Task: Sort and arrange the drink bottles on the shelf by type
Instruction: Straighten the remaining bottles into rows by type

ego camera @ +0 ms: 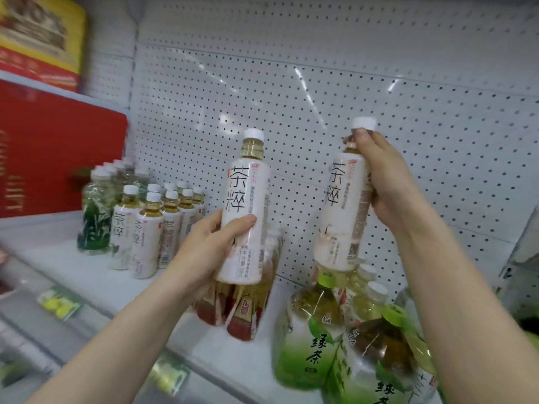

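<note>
1. White pegboard (320, 83) is backing a pale shelf (87, 275), while a red box (58, 147) and, above it, a yellow box (40, 33) are sitting at the far left.
2. The left hand (210, 246) is wrapping around the lower half of a white-labelled tea bottle (245, 205), with the thumb lying across the front of the label. The bottle is being held clear of the shelf, nearly upright, with its white cap leaning slightly to the right.
3. The right hand (388, 182) is clasping a second white-labelled bottle (341, 217) at its neck and shoulder, just under the cap. This bottle is hanging in front of the pegboard, and its base is hovering just over the bottles at the lower right.
4. A group of matching bottles (151, 228) is standing on the shelf at the left, just beside some green-leaf bottles (93, 223).
5. Red-labelled bottles (242, 313) are standing behind and below the left hand's bottle, partly hidden by it.
6. Green tea bottles (309, 339) are crowding the lower right, with paler white-capped bottles showing behind them.
7. Yellow-green price tags (59, 301) are showing, blurred, along the shelf's front edge.
</note>
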Available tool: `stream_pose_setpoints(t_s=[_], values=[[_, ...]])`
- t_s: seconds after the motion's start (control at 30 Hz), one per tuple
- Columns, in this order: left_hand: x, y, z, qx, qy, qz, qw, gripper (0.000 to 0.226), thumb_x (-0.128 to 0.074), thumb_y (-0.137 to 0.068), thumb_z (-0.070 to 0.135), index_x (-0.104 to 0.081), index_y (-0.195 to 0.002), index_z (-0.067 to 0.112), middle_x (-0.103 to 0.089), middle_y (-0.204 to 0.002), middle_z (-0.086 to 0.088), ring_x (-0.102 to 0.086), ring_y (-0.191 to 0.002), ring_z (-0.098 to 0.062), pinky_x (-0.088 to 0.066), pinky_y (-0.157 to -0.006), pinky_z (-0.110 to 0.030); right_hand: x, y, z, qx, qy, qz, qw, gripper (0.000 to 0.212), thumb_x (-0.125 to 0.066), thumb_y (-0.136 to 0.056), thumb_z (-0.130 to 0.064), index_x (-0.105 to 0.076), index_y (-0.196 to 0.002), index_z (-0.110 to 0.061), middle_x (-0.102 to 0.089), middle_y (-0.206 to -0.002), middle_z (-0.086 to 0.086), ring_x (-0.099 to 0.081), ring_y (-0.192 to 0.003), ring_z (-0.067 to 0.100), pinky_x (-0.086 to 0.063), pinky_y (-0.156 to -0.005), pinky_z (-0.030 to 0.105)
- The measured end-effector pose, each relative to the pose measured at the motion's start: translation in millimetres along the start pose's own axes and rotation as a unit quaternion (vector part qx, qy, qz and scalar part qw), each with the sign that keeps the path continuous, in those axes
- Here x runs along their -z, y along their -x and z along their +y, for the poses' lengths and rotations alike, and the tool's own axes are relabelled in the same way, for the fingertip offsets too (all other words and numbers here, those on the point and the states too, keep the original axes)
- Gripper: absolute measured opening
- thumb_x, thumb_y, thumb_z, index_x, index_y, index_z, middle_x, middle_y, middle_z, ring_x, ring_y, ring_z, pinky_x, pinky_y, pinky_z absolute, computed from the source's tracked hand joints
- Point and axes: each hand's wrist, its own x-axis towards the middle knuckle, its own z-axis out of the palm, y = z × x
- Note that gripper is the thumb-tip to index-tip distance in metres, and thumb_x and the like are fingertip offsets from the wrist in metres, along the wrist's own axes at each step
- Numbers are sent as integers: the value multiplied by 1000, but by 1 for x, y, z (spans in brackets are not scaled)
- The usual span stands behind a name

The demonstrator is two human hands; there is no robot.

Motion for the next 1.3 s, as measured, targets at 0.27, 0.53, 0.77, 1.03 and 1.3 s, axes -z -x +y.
stream_pose_setpoints(t_s=[0.27,0.53,0.77,1.03,1.3], values=[[131,54,14,5,-39,42,998,49,-78,-75,29,-62,-119,15,-75,-109,-3,-72,-97,-19,-58,-72,-30,-143,71,21,-122,-136,-23,983,33,-61,-91,-50,-57,-99,-18,-68,-82,13,-68,-65,23,-58,-59,35],[292,90,18,60,-111,90,988,60,-80,-63,40,-63,-118,20,-75,-108,2,-71,-99,-19,-57,-79,-35,-296,111,66,-152,-160,16,975,61,-75,-80,-51,-57,-127,-18,-65,-126,13,-67,-111,30,-54,-94,51],[358,75,15,89,-110,104,985,57,-83,-65,33,-62,-117,20,-75,-107,4,-71,-97,-14,-54,-76,-30,-349,93,67,-115,-98,4,989,15,-65,-94,-29,-68,-103,-18,-75,-100,4,-71,-93,21,-58,-88,46],[380,20,5,72,-152,105,980,47,-78,-77,17,-59,-120,18,-74,-108,5,-71,-88,-3,-54,-73,-26,-377,49,104,-21,57,-12,998,22,-71,-90,-23,-72,-112,-18,-76,-107,-3,-70,-103,15,-55,-93,37],[383,-49,-13,47,-190,40,980,61,-83,-71,18,-54,-124,26,-71,-111,10,-68,-97,-2,-56,-74,-22,-389,24,152,-2,147,-46,988,26,-72,-90,-21,-68,-114,-28,-71,-107,-17,-64,-98,-8,-49,-80,12]])
